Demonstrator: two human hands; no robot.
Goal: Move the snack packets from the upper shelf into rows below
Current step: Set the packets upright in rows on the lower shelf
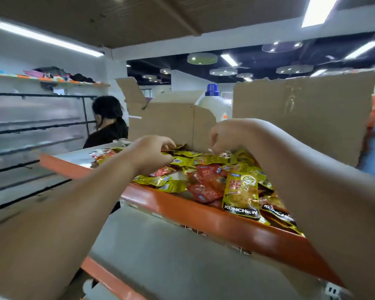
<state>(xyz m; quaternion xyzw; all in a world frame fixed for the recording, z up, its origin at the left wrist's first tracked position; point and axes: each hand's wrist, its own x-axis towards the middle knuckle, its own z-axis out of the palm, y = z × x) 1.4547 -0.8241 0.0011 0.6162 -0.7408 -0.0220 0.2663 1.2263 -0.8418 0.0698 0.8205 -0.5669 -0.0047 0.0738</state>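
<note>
A loose heap of yellow and red snack packets (pixel 206 176) covers the upper shelf (pixel 236 232), which has an orange front edge. A large yellow packet (pixel 241 191) marked KONCHEW lies at the near right of the heap. My left hand (pixel 152 151) reaches over the pile, fingers curled down onto yellow packets at the back. My right hand (pixel 225 137) hovers beside it, its fingertips pinching at a packet near the cardboard box; what it grips is partly hidden. The lower shelf (pixel 160 256) below is grey.
An open cardboard box (pixel 169 122) stands behind the heap, with a tall cardboard sheet (pixel 301 118) to its right and a white bottle with a blue cap (pixel 212 98) between them. A person in black (pixel 108 124) stands at the left by wall racks.
</note>
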